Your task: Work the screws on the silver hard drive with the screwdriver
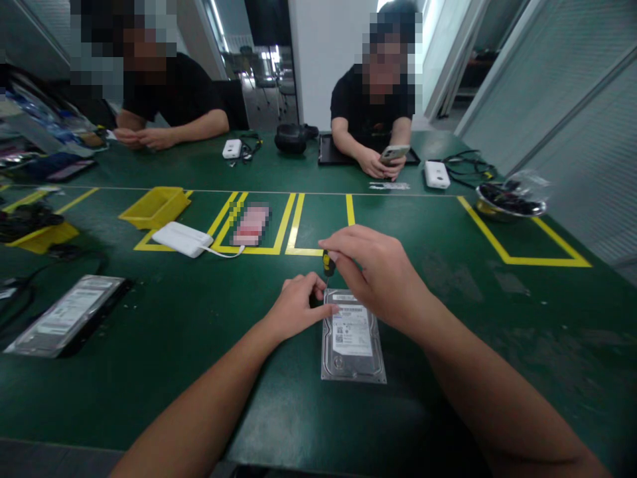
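A silver hard drive (351, 325) with a white label lies flat on the green table in front of me. My left hand (301, 302) grips its far left corner, thumb on the top face and fingers curled by the far edge. Above that same corner, my right hand (375, 265) is closed on a small screwdriver (328, 263) with a black and yellow handle. The screwdriver stands nearly upright, its shaft pointing down beside my left fingers. Whether its tip sits in a screw is too small to tell.
Another hard drive (70, 315) lies at the left. Beyond are a white power bank (182, 239) cabled to a phone (252, 224), a yellow bin (155, 207) and a metal bowl (510, 201) of parts. Two people sit across the table, one holding a phone (395, 154).
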### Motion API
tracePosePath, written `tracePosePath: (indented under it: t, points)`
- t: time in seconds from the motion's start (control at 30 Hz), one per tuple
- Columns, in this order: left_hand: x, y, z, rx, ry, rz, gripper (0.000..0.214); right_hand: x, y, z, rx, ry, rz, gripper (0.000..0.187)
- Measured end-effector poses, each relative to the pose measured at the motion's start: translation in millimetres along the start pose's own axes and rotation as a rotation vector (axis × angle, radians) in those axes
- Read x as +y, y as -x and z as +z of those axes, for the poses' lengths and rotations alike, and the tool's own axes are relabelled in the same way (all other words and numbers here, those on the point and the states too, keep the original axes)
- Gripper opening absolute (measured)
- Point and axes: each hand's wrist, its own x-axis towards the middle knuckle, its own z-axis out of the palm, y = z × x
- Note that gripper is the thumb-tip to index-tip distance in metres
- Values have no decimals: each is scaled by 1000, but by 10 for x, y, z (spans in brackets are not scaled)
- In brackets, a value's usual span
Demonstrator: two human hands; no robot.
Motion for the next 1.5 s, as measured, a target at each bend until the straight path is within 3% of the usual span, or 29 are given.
tracePosePath:
  t: [0.17,0.5,1.5]
  points:
    - [-1,-1,0,0,12,4,37,18,0,5,4,2,4,26]
    - [-12,0,-3,-6,3,-1,39,30,7,-4,43,-15,-125,30]
    - [-11,-4,-1,-10,-10,-7,39,52,20,-63,23,-78,-151,35]
